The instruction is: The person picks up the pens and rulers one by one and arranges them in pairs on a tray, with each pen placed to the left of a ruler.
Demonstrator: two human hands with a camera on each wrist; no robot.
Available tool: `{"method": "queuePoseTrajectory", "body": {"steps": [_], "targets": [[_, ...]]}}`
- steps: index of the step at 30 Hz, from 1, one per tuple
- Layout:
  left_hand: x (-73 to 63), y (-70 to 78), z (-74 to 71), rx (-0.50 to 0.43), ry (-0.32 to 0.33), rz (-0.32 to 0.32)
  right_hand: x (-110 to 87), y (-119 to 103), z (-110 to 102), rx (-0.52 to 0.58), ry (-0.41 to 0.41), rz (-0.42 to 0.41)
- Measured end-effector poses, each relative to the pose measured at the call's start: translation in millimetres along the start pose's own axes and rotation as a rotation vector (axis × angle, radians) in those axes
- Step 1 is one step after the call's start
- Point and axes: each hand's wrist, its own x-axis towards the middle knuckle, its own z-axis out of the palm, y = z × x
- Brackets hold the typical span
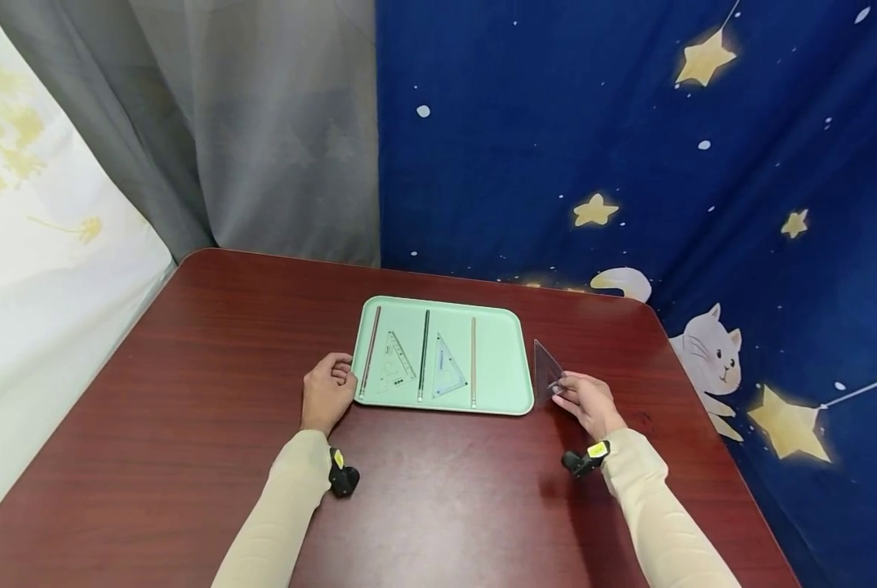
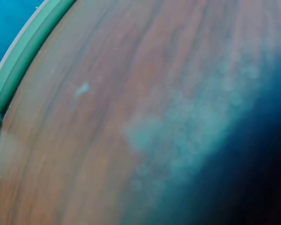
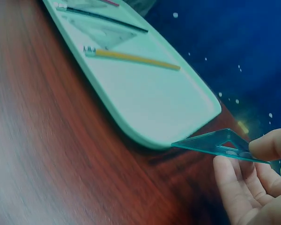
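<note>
My right hand [image 1: 588, 402] pinches a clear set square [image 1: 546, 369] between thumb and fingers, just off the tray's right side. In the right wrist view, that set square [image 3: 215, 142] is tilted, its pointed end overlapping the tray's near corner. At the lower left edge of the light green tray [image 1: 500, 351], my left hand [image 1: 327, 394] has its fingers curled at the rim. On the tray lie a red pencil [image 1: 370, 351], a dark pencil [image 1: 423, 355] and a yellow pencil [image 1: 473, 359]. Two clear set squares, one on the left [image 1: 400, 359] and another [image 1: 447, 371], lie between them.
The tray stands on a dark red wooden table [image 1: 438, 498]. Behind the table hang a grey curtain [image 1: 284, 122] and a blue curtain with stars [image 1: 497, 147]. White cloth [image 1: 49, 269] hangs along the left side.
</note>
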Motion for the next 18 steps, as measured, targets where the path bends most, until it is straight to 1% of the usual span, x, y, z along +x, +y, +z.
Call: {"method": "queuePoseTrajectory", "body": {"steps": [8,14,18], "targets": [[0.4,-0.9,-2.0,-0.006,-0.001,-0.003,0.0,-3.1,16.3,0.035,-0.032,-0.004],[0.2,-2.0,-0.4,-0.012,-0.005,-0.010,2.1,1.4,35.8,0.037,-0.051,0.010],[0.2,-1.3,1.0,-0.013,-0.012,-0.017,2.2,5.2,47.2,0.035,-0.067,0.003]]}}
